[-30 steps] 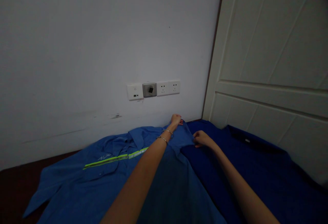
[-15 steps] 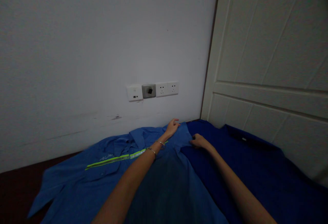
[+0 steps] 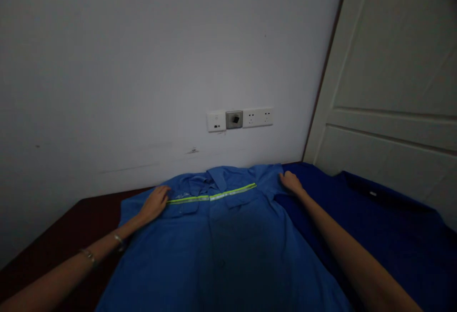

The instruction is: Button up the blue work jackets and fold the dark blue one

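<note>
A blue short-sleeved work shirt [image 3: 185,245] lies spread front side up, its collar toward the wall. A yellow-green and silver reflective strip [image 3: 232,192] crosses its chest, above two flap pockets. My left hand [image 3: 155,203] rests on the shirt's left side by the sleeve, fingers stretched out and lying on the cloth. At the opposite sleeve [image 3: 273,179], my right hand [image 3: 291,182] has its fingers closed on the hem. Two bracelets circle my left wrist and forearm. A dark shadow falls over the shirt's lower middle.
Under and right of the shirt lies a darker blue cloth [image 3: 357,221], raised in a fold near the white panelled door [image 3: 392,136]. A dark red surface [image 3: 85,226] shows at left. Behind stands a white wall [image 3: 107,88] with power sockets [image 3: 257,117] and a grey switch plate [image 3: 234,119].
My left hand has moved from the right-hand shoulder across to the shirt's left side. The left sleeve now lies drawn in and the strip shows whole. My right hand stays at its sleeve. The view has shifted left.
</note>
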A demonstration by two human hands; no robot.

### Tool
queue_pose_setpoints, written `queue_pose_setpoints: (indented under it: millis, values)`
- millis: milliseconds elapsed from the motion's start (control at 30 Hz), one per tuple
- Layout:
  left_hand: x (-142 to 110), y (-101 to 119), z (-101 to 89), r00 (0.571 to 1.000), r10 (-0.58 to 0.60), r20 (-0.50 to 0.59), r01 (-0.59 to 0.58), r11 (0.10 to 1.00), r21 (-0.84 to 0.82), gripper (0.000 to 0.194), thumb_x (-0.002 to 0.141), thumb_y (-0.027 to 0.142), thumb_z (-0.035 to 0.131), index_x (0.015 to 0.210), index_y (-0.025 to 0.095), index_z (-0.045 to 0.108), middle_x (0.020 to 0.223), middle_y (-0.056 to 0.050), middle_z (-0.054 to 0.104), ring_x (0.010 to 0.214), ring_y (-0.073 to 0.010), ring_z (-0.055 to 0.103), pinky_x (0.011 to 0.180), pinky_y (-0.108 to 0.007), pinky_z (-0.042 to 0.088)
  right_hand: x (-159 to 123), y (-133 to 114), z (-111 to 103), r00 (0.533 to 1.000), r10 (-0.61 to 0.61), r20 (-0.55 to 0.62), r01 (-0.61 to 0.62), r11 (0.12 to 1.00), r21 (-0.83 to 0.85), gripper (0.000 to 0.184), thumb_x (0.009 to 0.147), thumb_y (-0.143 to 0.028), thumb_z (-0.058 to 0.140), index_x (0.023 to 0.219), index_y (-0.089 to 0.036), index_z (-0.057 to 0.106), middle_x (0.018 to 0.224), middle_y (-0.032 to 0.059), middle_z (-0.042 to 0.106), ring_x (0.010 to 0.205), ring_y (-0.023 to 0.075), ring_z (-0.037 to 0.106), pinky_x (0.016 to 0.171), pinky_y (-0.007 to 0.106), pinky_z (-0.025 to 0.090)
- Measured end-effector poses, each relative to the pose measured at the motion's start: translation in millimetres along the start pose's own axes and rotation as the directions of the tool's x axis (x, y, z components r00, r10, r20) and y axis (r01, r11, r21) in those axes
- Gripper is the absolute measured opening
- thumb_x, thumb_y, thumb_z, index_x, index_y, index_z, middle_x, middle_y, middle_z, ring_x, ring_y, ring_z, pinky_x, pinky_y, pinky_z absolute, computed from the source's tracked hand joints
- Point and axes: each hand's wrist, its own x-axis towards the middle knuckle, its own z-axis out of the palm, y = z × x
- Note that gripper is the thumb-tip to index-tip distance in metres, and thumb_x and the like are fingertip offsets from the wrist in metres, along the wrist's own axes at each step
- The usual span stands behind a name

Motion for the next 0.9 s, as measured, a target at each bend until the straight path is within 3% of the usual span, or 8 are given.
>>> queue_pose_setpoints:
  millis: [100,200,367,500,633,767,900]
  values:
    - [-33,-62,-11.5,0.987,-0.143,0.079,0.127,0.976,0.175,0.048,0.083,0.034,0.032,0.118,0.006,0.050,0.127,-0.016,0.048,0.121,-0.0275,0.039,0.103,-0.040,0.026,8,-8,4,1.000,0.020,-0.018,-0.020,1.000,-0.012,0.046,0.088,-0.033,0.032,0.112,0.001,0.050,0.109,0.0279,0.055,0.104,0.0316,0.054,0.082,0.037,0.041]
    - [-58,-95,-12.6,0.952,-0.224,0.207,0.177,0.958,0.225,0.057,0.085,0.043,0.028,0.131,0.009,0.038,0.139,-0.014,0.033,0.129,-0.0279,0.027,0.104,-0.042,0.023,12,-7,11,0.999,0.003,-0.041,-0.004,1.000,-0.024,0.043,0.089,-0.026,0.029,0.121,-0.001,0.042,0.108,0.0279,0.054,0.103,0.0323,0.054,0.082,0.039,0.041]
    - [-69,-112,-15.1,0.934,-0.219,0.281,0.166,0.966,0.200,0.055,0.088,0.043,0.024,0.137,0.018,0.026,0.144,-0.010,0.023,0.132,-0.0282,0.021,0.102,-0.046,0.021,13,2,26,0.964,-0.184,-0.194,0.153,0.975,-0.161,0.047,0.089,-0.021,0.024,0.135,-0.015,0.026,0.109,0.0225,0.052,0.094,0.0306,0.058,0.077,0.041,0.041]
    - [-66,-118,-22.1,0.908,-0.226,0.352,0.131,0.953,0.273,0.053,0.090,0.045,0.016,0.139,0.025,0.016,0.146,-0.006,0.015,0.133,-0.0284,0.015,0.101,-0.053,0.017,9,1,27,0.959,-0.240,-0.150,0.188,0.937,-0.295,0.046,0.088,-0.018,0.022,0.133,-0.013,0.029,0.104,0.0227,0.052,0.086,0.0285,0.059,0.072,0.040,0.042]
    - [-64,-121,-24.1,0.894,-0.228,0.385,0.077,0.926,0.369,0.055,0.090,0.045,0.012,0.140,0.024,0.011,0.147,-0.006,0.012,0.133,-0.0278,0.015,0.102,-0.052,0.018,-3,-8,12,0.939,-0.308,-0.151,0.217,0.874,-0.434,0.046,0.089,-0.022,0.022,0.132,-0.010,0.029,0.104,0.0236,0.052,0.084,0.0286,0.059,0.068,0.041,0.044]
    - [-61,-120,-26.1,0.897,-0.205,0.391,0.014,0.898,0.440,0.053,0.090,0.042,0.018,0.139,0.024,0.018,0.145,-0.006,0.019,0.132,-0.0304,0.018,0.101,-0.054,0.017,-41,-18,-9,0.853,-0.502,-0.144,0.355,0.759,-0.547,0.047,0.088,-0.023,0.026,0.134,-0.011,0.027,0.112,0.0225,0.050,0.095,0.0290,0.054,0.070,0.040,0.046]
    - [-63,-127,-31.4,0.864,-0.287,0.414,0.067,0.880,0.470,0.051,0.090,0.041,0.017,0.139,0.027,0.014,0.146,-0.005,0.015,0.131,-0.0337,0.018,0.099,-0.056,0.018,-110,-12,-18,0.696,-0.716,0.059,0.660,0.604,-0.446,0.042,0.087,-0.021,0.031,0.127,-0.011,0.039,0.108,0.0169,0.055,0.098,0.0230,0.053,0.082,0.034,0.044]
